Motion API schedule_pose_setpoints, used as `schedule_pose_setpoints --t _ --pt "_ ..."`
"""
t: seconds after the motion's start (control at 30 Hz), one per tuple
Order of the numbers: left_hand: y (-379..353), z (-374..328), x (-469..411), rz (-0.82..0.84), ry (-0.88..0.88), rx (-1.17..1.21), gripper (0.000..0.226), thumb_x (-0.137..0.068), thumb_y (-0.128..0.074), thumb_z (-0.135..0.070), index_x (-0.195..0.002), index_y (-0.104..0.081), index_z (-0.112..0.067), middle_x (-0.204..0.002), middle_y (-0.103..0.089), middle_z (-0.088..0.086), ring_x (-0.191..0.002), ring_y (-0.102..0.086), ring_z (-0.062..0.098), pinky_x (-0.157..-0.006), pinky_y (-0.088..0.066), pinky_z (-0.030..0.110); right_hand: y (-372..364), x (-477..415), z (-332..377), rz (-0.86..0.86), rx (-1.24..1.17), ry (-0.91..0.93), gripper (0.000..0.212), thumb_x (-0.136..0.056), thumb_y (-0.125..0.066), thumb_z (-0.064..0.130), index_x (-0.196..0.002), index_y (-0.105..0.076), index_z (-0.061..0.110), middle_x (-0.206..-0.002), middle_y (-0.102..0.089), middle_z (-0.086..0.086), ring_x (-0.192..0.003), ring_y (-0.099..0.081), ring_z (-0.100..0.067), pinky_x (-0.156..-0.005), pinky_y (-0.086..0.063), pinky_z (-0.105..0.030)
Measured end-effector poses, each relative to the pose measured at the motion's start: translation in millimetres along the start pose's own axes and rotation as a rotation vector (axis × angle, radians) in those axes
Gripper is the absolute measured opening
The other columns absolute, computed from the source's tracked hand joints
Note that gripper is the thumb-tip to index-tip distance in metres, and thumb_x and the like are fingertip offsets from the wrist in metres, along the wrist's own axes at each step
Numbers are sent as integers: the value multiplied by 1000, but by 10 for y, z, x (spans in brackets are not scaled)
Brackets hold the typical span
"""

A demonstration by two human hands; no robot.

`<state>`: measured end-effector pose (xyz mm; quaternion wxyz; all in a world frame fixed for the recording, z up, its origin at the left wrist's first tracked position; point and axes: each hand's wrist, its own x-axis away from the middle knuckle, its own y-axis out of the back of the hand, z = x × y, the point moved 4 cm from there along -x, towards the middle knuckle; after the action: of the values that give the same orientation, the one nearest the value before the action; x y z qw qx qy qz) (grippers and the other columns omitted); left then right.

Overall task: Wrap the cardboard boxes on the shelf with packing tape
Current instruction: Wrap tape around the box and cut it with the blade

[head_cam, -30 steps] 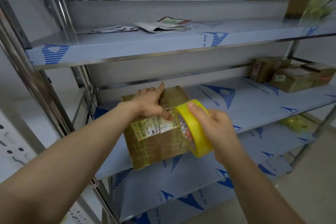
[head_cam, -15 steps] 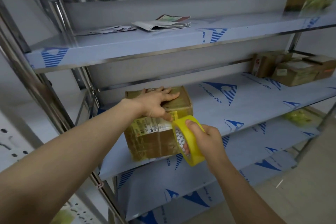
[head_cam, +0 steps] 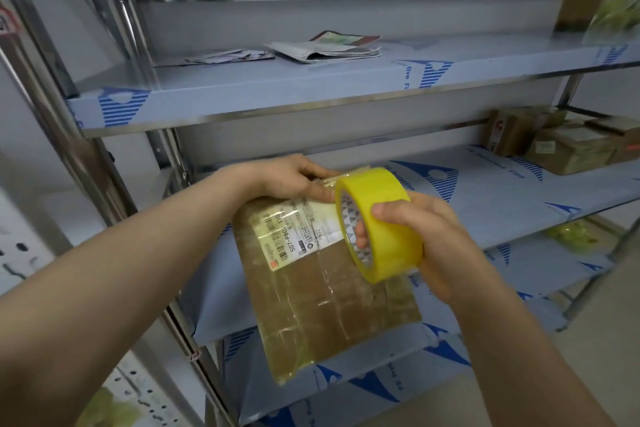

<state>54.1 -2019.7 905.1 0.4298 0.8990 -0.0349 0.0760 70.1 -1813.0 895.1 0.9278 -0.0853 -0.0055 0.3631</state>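
Cardboard box [head_cam: 322,298] tilted, left hand [head_cam: 287,177] gripping far edge (label [head_cam: 304,236] facing up); right hand [head_cam: 426,246] grasps tape roll [head_cam: 384,215] over box.

The cardboard box [head_cam: 329,291] is dull brown underneath, but bands of clear tape wrap it, wrinkled and shiny where they catch the light. Its label [head_cam: 304,232] is white printed paper, glossy under film. The tape roll [head_cam: 384,218] is translucent yellow plastic, smooth and glossy. The shelf boards [head_cam: 485,204] wear a pale blue protective film with a soft sheen. The uprights [head_cam: 131,28] are polished metal, mirror-bright. Folded papers [head_cam: 325,47] on the upper board look like matt newsprint. The far boxes [head_cam: 568,146] seem to be taped cardboard too, though they are blurred.
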Motion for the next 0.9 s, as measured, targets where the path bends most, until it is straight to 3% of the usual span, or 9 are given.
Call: schedule_pose_setpoints --t 0.1,0.23,0.33,0.4,0.5,0.57,0.63,0.77,0.9 --pt "-36 221 -110 3 36 70 38 -76 -70 -44 -108 -70 -26 -101 -73 -1 -95 -68 19 -88 -54 33 6 -234 -45 -35 50 -14 7 -81 -64 4 -86 -66 0 -68 -68 -12 -58 -63 -20 -64 -54 -33" --pt "-165 533 -303 -99 98 -121 27 -90 -62 -35 -108 -65 -16 -72 -56 -12 -73 -58 10 -64 -42 21 -72 -611 -339 -98 86 -102 15 -84 -61 2 -70 -63 7 -59 -66 -6 -49 -60 -15 -53 -51 -24" --pt "-227 654 -378 -384 213 -572 32 -95 -51 -42 -121 -59 -25 -102 -62 -3 -105 -56 24 -76 -39 30 -74 -964 -430 -180 49 -109 20 -85 -65 5 -65 -60 9 -53 -64 -3 -45 -60 -11 -47 -50 -21" --pt "-332 638 -379 -530 284 -717 38 -96 -49 -30 -133 -51 -21 -128 -53 7 -119 -47 28 -88 -40 34 -93 -1212 -443 -201 44 -98 18 -83 -69 10 -68 -62 8 -62 -65 -7 -53 -62 -15 -54 -53 -24" --pt "-532 629 -316 -354 327 -378 62 -87 -58 -41 -141 -40 -15 -140 -42 17 -129 -39 33 -100 -36 36 -100 -1519 -560 -231 94 -94 22 -83 -72 22 -70 -61 7 -74 -65 -11 -62 -62 -19 -63 -55 -32" --pt "-767 633 -220 -6 389 -255 111 -71 -63 -69 -152 -8 -16 -158 -3 15 -146 -5 31 -117 -13 43 -103 -1647 -622 -257 165 -83 31 -83 -72 33 -70 -60 8 -78 -64 -12 -68 -61 -22 -71 -56 -40" --pt "-957 691 -93 238 452 -406 145 -52 -63 -84 -147 23 -17 -152 33 10 -141 29 28 -117 10 49 -115 -1718 -654 -253 209 -73 35 -83 -69 41 -72 -59 10 -78 -65 -10 -73 -62 -22 -77 -55 -42" --pt "-1009 853 -172 102 373 -498 138 -61 -71 -69 -147 25 -17 -153 31 12 -141 28 25 -115 14 52 -63 -1761 -845 -167 183 -152 31 -81 -67 52 -88 -62 23 -95 -69 -3 -90 -67 -21 -91 -53 -40" --pt "-953 929 -220 33 340 -481 130 -65 -69 -68 -150 18 -21 -156 24 8 -144 22 21 -116 11 51 -18 -1740 -927 -77 227 -155 21 -84 -68 40 -95 -65 23 -106 -71 -4 -98 -67 -22 -96 -50 -45"
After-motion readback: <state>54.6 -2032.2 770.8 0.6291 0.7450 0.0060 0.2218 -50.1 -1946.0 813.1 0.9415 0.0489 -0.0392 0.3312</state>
